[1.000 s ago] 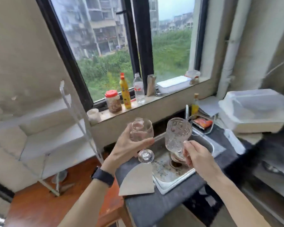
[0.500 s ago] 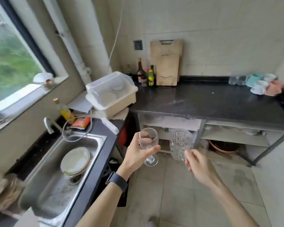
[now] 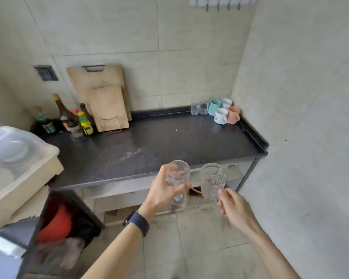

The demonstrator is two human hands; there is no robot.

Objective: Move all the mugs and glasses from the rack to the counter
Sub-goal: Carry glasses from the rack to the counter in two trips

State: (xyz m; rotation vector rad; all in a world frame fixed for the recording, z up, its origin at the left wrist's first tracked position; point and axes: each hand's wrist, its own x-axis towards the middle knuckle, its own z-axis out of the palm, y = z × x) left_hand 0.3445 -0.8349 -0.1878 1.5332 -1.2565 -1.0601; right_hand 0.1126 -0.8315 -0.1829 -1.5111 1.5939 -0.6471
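Observation:
My left hand (image 3: 163,193) grips a clear stemmed wine glass (image 3: 177,174) by its bowl. My right hand (image 3: 233,208) pinches the base of a cut-pattern goblet (image 3: 213,179). Both glasses hang upright just in front of the near edge of the black counter (image 3: 149,146). At the counter's back right corner stand two clear glasses (image 3: 198,108), a teal mug (image 3: 215,106), two white mugs (image 3: 221,115) and a pink mug (image 3: 233,114). The rack is out of view.
Two wooden cutting boards (image 3: 107,103) lean on the back wall beside several sauce bottles (image 3: 73,119). A lidded plastic dish box (image 3: 14,164) sits at the left. Open shelves lie under the counter; a tiled wall (image 3: 310,117) bounds the right.
My view has swung right from the window and sink to the black counter. Both hands still carry the same glasses, which are closer to the counter's edge than before.

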